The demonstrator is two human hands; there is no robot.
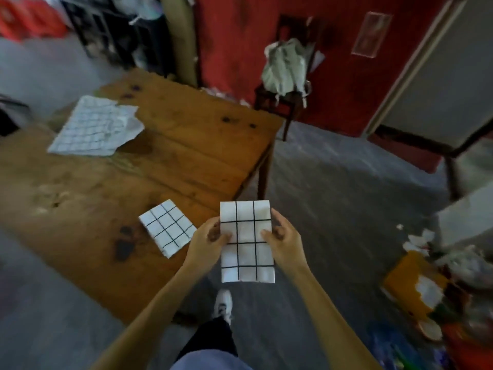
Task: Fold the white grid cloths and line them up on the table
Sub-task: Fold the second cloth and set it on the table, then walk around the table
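Legs: dark trousers and a white shoe [223, 303] on the grey floor, just off the table's near edge.
Left hand [206, 237]: pinches the left edge of the held cloth, thumb on top.
Right hand [284, 236]: pinches the right edge, thumb on top.
Held cloth [246, 241]: folded into a long rectangle, in the air beside the table's near corner, over the floor.
Folded cloth [168, 227]: lies flat on the table near its edge, just left of the left hand.
Unfolded cloth [97, 126]: rumpled, at the far left of the table, well apart from the others.
Table [186, 150]: wooden, stained.
Chair [286, 102]: beyond the table, a pale bag on its seat.
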